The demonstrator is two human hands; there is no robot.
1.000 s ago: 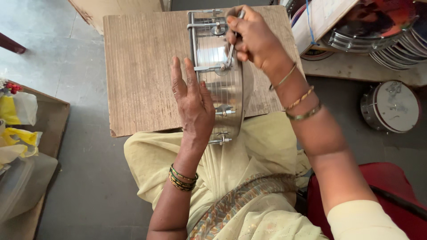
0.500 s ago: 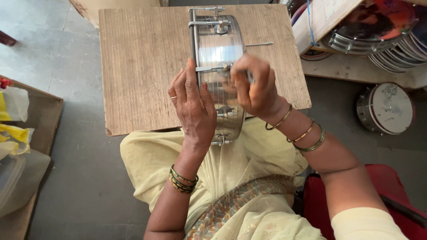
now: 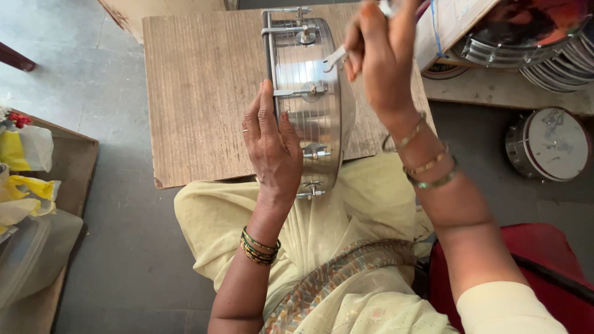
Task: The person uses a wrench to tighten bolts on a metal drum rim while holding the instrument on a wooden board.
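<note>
Left hand [image 3: 272, 145] lies flat, fingers spread, steadying the steel drum shell [image 3: 309, 99] on its edge atop the wooden board [image 3: 204, 93]; right hand [image 3: 380, 59] pinches a small spanner [image 3: 337, 57] above it.

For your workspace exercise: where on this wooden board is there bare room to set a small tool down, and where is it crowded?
Free: the wooden board left of the metal drum, out to its left edge. Crowded: the right side, where the right hand holds a spanner beside a box and stacked drums. The left hand steadies the drum.

Grey floor [image 3: 111, 266] — wooden board [image 3: 204, 93] — red seat [image 3: 557, 278].
</note>
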